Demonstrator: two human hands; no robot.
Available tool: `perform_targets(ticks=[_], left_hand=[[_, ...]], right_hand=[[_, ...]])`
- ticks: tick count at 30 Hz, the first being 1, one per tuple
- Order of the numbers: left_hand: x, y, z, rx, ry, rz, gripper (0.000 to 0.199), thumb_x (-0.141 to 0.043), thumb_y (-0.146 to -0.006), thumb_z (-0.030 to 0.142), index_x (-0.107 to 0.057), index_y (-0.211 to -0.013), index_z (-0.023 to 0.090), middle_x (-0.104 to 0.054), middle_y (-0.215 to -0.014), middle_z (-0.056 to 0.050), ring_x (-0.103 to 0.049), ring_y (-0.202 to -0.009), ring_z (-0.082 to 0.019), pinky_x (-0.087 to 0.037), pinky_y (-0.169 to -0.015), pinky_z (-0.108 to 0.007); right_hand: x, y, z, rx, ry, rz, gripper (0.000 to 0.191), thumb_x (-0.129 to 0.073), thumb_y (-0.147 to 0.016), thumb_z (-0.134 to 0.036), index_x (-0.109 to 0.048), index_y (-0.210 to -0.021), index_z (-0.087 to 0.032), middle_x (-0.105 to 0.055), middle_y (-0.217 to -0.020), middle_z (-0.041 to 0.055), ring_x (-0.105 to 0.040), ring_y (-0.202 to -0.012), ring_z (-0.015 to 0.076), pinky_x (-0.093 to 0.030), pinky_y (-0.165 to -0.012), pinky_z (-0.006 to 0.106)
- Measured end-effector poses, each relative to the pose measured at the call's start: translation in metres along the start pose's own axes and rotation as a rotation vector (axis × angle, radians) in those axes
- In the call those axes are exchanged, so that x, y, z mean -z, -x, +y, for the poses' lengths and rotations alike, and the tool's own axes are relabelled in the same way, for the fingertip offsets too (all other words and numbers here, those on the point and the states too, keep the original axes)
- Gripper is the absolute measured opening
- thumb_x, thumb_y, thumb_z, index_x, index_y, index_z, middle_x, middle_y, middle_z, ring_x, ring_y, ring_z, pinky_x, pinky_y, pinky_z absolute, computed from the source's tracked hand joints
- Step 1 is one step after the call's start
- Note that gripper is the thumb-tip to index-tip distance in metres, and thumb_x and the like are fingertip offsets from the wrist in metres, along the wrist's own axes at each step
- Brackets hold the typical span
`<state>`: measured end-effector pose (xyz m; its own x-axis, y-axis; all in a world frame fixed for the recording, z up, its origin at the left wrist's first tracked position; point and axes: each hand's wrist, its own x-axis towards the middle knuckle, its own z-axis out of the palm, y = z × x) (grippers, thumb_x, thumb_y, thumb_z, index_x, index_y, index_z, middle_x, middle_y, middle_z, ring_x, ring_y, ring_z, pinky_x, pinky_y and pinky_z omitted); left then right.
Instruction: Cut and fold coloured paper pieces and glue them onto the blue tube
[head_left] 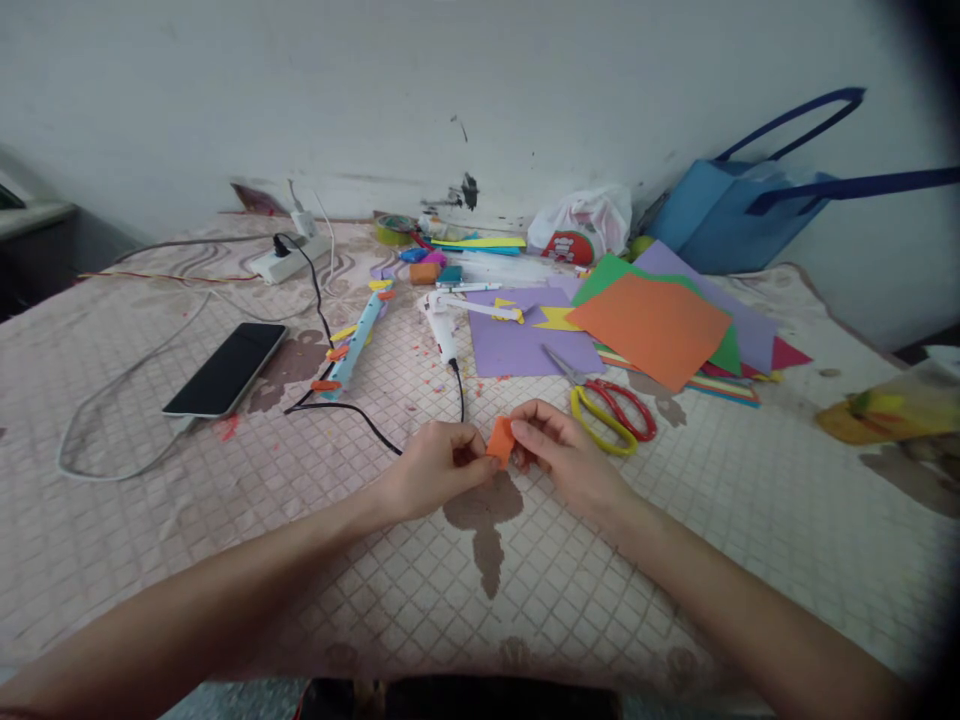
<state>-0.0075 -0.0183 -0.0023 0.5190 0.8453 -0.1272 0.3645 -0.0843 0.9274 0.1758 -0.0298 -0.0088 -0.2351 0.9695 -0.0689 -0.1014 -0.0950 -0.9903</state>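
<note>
A small piece of orange paper [500, 441] is pinched between both hands just above the tablecloth. My left hand [439, 465] grips its lower left edge with thumb and curled fingers. On the other side, my right hand [559, 450] holds the upper right edge between thumb and fingers. Scissors [604, 405] with one red and one yellow handle loop lie beyond my right hand. Ahead of my left hand rests a white glue gun [441, 325], its black cord running toward me. A light-blue paper strip [358, 340] with orange and yellow pieces attached lies to the left.
Coloured paper sheets [652, 325] are piled at the right back, beside a purple sheet [499, 350]. A phone [227, 370] on a cable lies left. A power strip [292, 260], a white plastic bag [589, 220] and a blue bag [742, 215] stand near the wall.
</note>
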Motion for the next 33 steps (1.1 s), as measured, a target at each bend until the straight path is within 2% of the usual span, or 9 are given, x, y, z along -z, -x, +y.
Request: perform_targets(ticks=[2,4,9,12,18,23,28,33], left_hand=[[-0.0003,0.0005,0.0005,-0.011,0.009,0.016,0.023,-0.062,-0.076,0.032,-0.057,-0.064,0.013,-0.055,-0.058,0.001,-0.048,-0.054,-0.007,-0.036,-0.047,-0.018],[-0.0004,-0.0001,0.0015,0.009,0.119,0.003,0.024,-0.063,-0.076,0.036,-0.06,-0.071,0.013,-0.059,-0.065,0.0,-0.053,-0.058,-0.008,-0.04,-0.051,-0.018],[0.0005,-0.0049,0.0025,0.269,0.628,-0.113,0.04,-0.053,-0.083,0.049,-0.062,-0.092,0.011,-0.069,-0.086,-0.01,-0.066,-0.072,-0.015,-0.051,-0.067,-0.027],[0.0003,-0.0066,-0.0005,0.29,0.753,-0.154,0.037,-0.056,-0.084,0.045,-0.063,-0.093,0.01,-0.069,-0.092,-0.011,-0.066,-0.075,-0.014,-0.051,-0.069,-0.025],[-0.0007,-0.0055,-0.0033,0.25,0.781,-0.192,0.035,-0.059,-0.083,0.042,-0.065,-0.093,0.01,-0.068,-0.091,-0.01,-0.064,-0.077,-0.012,-0.05,-0.071,-0.024],[0.0006,-0.0043,-0.0003,0.235,0.728,-0.186,0.03,-0.062,-0.081,0.037,-0.065,-0.092,0.009,-0.066,-0.089,-0.008,-0.063,-0.078,-0.013,-0.05,-0.07,-0.024],[0.0022,-0.0048,0.0016,0.237,0.7,-0.144,0.031,-0.063,-0.08,0.039,-0.064,-0.091,0.01,-0.066,-0.087,-0.007,-0.063,-0.079,-0.012,-0.049,-0.072,-0.025],[0.0023,-0.0051,0.001,0.232,0.702,-0.156,0.035,-0.063,-0.079,0.042,-0.065,-0.092,0.01,-0.066,-0.088,-0.007,-0.062,-0.078,-0.012,-0.048,-0.072,-0.025]], right_hand=[[0.0009,-0.0004,0.0012,0.013,0.0,0.003,0.014,-0.064,-0.08,-0.032,-0.059,-0.079,-0.02,-0.057,-0.07,-0.0021,-0.049,-0.06,0.0093,-0.039,-0.056,0.024],[0.0018,-0.001,0.0024,0.032,-0.024,0.025,0.013,-0.065,-0.08,-0.031,-0.058,-0.078,-0.02,-0.058,-0.069,-0.0026,-0.05,-0.06,0.0092,-0.039,-0.057,0.024],[0.0016,-0.001,0.0011,0.018,-0.097,0.026,0.014,-0.065,-0.08,-0.032,-0.058,-0.079,-0.021,-0.059,-0.069,-0.0022,-0.053,-0.061,0.0104,-0.042,-0.06,0.026],[0.0002,0.0003,0.0001,-0.005,-0.076,0.006,0.015,-0.065,-0.08,-0.033,-0.058,-0.079,-0.02,-0.06,-0.072,-0.0014,-0.054,-0.062,0.0104,-0.041,-0.058,0.025],[-0.0007,0.0011,0.0018,-0.057,-0.044,-0.018,0.015,-0.065,-0.079,-0.033,-0.058,-0.081,-0.021,-0.06,-0.071,-0.0011,-0.056,-0.064,0.0117,-0.041,-0.06,0.026],[-0.0003,0.0003,0.0012,-0.029,-0.033,-0.014,0.013,-0.064,-0.08,-0.032,-0.06,-0.079,-0.02,-0.058,-0.07,-0.0011,-0.052,-0.064,0.0113,-0.039,-0.059,0.026],[0.0,0.0005,-0.0002,-0.001,-0.016,0.027,0.011,-0.064,-0.079,-0.03,-0.062,-0.079,-0.019,-0.059,-0.074,-0.0007,-0.049,-0.065,0.0108,-0.037,-0.058,0.026],[0.0005,0.0008,0.0002,0.022,0.053,0.019,0.011,-0.064,-0.079,-0.031,-0.063,-0.081,-0.02,-0.059,-0.073,-0.0005,-0.05,-0.065,0.0115,-0.038,-0.059,0.026]])
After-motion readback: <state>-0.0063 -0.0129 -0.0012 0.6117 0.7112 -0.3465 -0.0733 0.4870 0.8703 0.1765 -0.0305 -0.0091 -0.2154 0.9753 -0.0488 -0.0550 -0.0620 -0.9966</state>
